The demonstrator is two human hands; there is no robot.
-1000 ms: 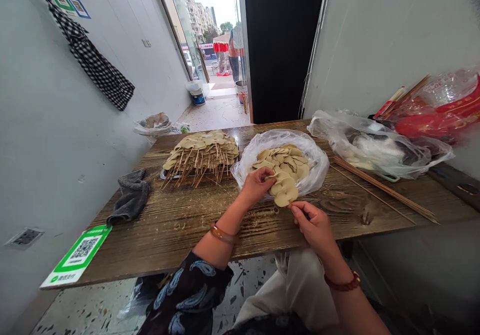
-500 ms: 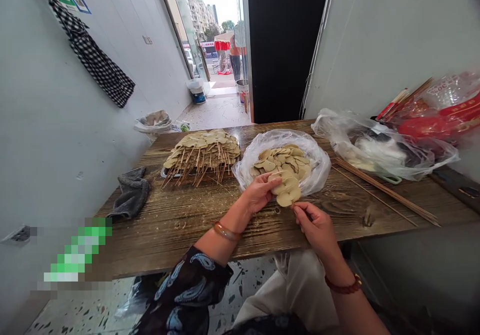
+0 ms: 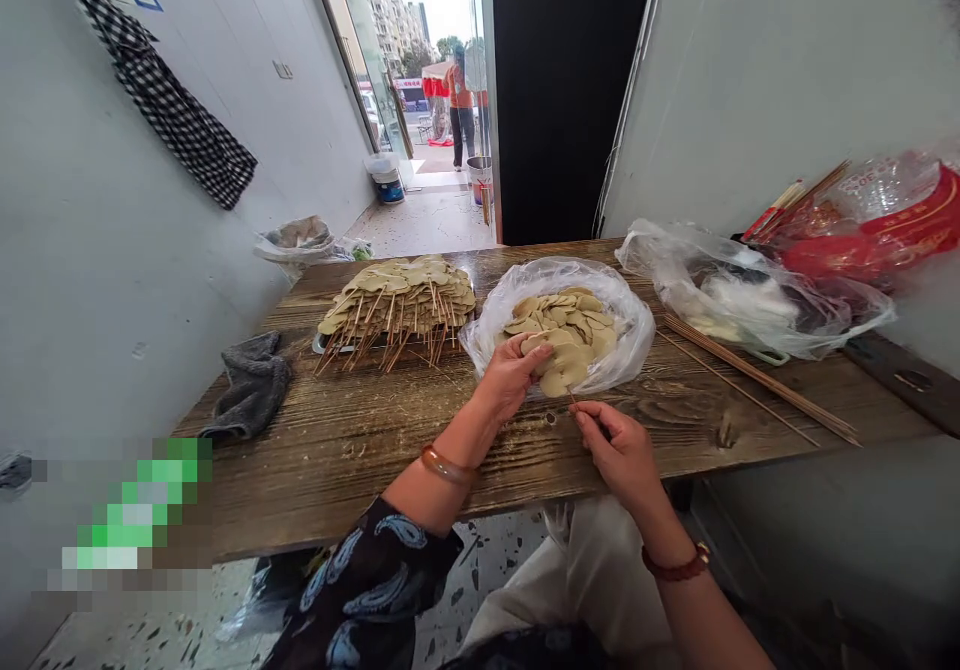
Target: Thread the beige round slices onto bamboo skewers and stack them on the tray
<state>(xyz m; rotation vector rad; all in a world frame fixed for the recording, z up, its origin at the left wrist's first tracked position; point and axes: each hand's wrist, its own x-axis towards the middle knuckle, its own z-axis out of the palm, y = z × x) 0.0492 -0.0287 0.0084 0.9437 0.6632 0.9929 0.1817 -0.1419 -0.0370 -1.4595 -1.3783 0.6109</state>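
Over the near edge of a clear plastic bag [image 3: 637, 345], my left hand [image 3: 514, 375] pinches several thin, pale potato slices [image 3: 566, 365]. My right hand [image 3: 615, 440] grips a thin wooden skewer [image 3: 572, 397] just below them, its upper end running into the lowest slice. More loose slices [image 3: 562, 310] fill the opened bag behind my hands. To the left, a heap of skewered slices [image 3: 397, 295] lies on a metal tray [image 3: 322, 343], the sticks pointing towards me.
Bare skewers [image 3: 765, 380] lie on the wooden table [image 3: 390, 450] at right, below another plastic bag [image 3: 675, 250]. A grey cloth [image 3: 251, 385] rests at the left edge. A person [image 3: 460, 110] stands outside the doorway.
The slices on the skewer now face the camera more flatly, and more of the stick shows above my right fingers. The view has shifted slightly; the person outside is more visible.
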